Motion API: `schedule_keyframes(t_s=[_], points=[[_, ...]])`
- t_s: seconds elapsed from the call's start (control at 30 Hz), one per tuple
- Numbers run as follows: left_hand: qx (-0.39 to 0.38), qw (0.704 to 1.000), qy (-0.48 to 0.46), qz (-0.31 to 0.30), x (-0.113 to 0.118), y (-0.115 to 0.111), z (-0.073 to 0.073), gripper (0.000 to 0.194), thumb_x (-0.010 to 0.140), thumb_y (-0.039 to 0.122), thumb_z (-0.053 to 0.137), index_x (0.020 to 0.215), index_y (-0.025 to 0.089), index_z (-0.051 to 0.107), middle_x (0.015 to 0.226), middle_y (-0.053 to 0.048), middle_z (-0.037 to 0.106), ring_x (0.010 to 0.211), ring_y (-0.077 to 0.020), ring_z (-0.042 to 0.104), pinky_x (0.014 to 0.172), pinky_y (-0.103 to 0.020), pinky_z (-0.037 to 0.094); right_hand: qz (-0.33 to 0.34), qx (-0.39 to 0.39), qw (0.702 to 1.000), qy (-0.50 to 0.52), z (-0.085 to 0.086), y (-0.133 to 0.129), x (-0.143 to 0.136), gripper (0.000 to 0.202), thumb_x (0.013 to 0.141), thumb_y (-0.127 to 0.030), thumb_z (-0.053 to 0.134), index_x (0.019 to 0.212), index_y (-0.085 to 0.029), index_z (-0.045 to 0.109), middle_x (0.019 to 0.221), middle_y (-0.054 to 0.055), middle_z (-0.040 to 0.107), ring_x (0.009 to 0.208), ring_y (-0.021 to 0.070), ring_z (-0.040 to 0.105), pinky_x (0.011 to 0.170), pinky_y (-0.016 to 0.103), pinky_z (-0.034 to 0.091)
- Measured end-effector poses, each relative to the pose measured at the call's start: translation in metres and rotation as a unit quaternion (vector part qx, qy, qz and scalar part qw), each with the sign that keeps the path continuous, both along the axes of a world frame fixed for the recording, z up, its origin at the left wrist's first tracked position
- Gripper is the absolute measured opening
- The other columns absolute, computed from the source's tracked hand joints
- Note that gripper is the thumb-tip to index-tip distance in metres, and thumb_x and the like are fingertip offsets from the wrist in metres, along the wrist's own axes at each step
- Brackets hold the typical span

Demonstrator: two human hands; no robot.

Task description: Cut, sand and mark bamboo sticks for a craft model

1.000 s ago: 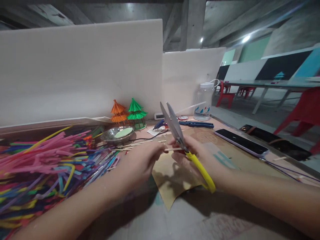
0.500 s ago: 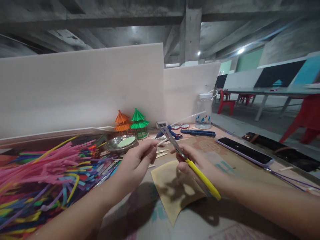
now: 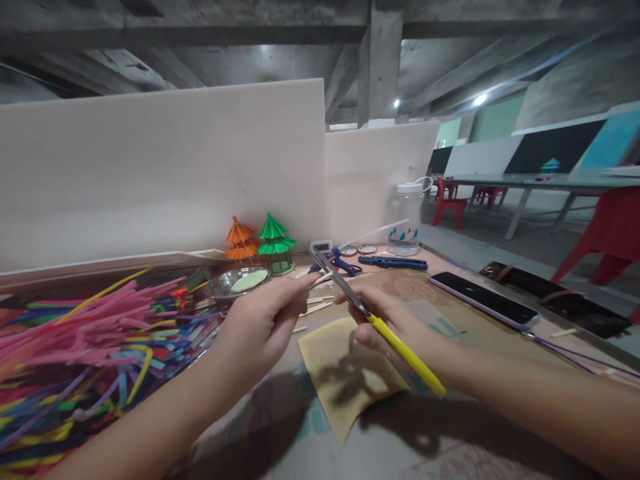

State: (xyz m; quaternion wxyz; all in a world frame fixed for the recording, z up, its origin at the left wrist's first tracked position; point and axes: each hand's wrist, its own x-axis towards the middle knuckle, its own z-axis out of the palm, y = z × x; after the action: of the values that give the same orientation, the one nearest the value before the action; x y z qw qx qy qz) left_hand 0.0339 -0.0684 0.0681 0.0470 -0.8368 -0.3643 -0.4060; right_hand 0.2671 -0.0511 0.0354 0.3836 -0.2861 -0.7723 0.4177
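My right hand [image 3: 395, 320] is closed around a pair of scissors [image 3: 350, 293] with yellow handles, their metal blades pointing up and to the left. A short, pale wooden stick [image 3: 321, 278] is pinched in my left hand [image 3: 265, 320], its end beside the blades. Whether the blades touch the stick I cannot tell. Beneath my hands lies a yellowish square of paper [image 3: 345, 373], shaded by their shadows. Several more sticks [image 3: 316, 308] rest on the table just behind my left fingers.
Colourful pipe cleaners [image 3: 90, 333] are heaped at left. Behind stand a metal dish [image 3: 220, 287], orange [image 3: 239, 238] and green [image 3: 274, 241] pagoda models, a glue gun [image 3: 340, 263], blue-handled pliers [image 3: 393, 263] and a bottle [image 3: 405, 220]. A phone [image 3: 483, 300] lies at right.
My left hand has turned slightly, so its thumb shows less. The scissors stay by the stick with barely any movement. The whole view has shifted a little.
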Motion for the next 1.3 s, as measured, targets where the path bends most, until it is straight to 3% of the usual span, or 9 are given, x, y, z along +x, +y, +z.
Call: schedule_keyframes(t_s=[0.47,0.8,1.03,1.3], points=[[0.088,0.995,0.044,0.02,0.002,-0.003,-0.001,0.033,0.1,0.017,0.045,0.124,0.014,0.067,0.095,-0.008,0.076,0.092,-0.0162,0.073,0.085,-0.026,0.059,-0.028,0.007,1.0,-0.008,0.001,0.0,-0.002,0.045,0.082,-0.052,0.068,0.114,-0.023,0.055,0.08,-0.001,0.048,0.069,0.0149,0.045,0.061,0.029,0.044],[0.095,0.994,0.045,0.018,0.002,-0.002,-0.004,0.033,0.099,0.017,0.045,0.123,0.015,0.068,0.085,-0.006,0.076,0.079,-0.0147,0.073,0.074,-0.025,0.06,-0.052,0.073,0.995,-0.035,0.0,0.003,-0.001,0.04,0.086,-0.052,0.065,0.11,-0.021,0.058,0.085,0.001,0.056,0.073,0.0156,0.048,0.067,0.029,0.042],[0.113,0.992,0.049,0.018,0.005,-0.003,-0.006,0.031,0.099,0.015,0.045,0.12,0.013,0.068,0.081,-0.005,0.074,0.072,-0.0139,0.07,0.063,-0.021,0.055,-0.082,0.075,0.992,-0.06,0.006,-0.001,-0.001,0.034,0.084,-0.046,0.066,0.106,-0.02,0.06,0.088,0.001,0.06,0.077,0.0167,0.052,0.068,0.028,0.042],[0.109,0.993,0.041,0.012,0.004,-0.004,-0.01,0.03,0.098,0.012,0.047,0.12,0.011,0.067,0.083,-0.005,0.073,0.073,-0.0138,0.069,0.062,-0.021,0.053,-0.105,0.086,0.988,-0.076,0.008,-0.002,-0.001,0.03,0.082,-0.042,0.067,0.102,-0.021,0.062,0.076,-0.001,0.055,0.067,0.0145,0.045,0.06,0.026,0.036]])
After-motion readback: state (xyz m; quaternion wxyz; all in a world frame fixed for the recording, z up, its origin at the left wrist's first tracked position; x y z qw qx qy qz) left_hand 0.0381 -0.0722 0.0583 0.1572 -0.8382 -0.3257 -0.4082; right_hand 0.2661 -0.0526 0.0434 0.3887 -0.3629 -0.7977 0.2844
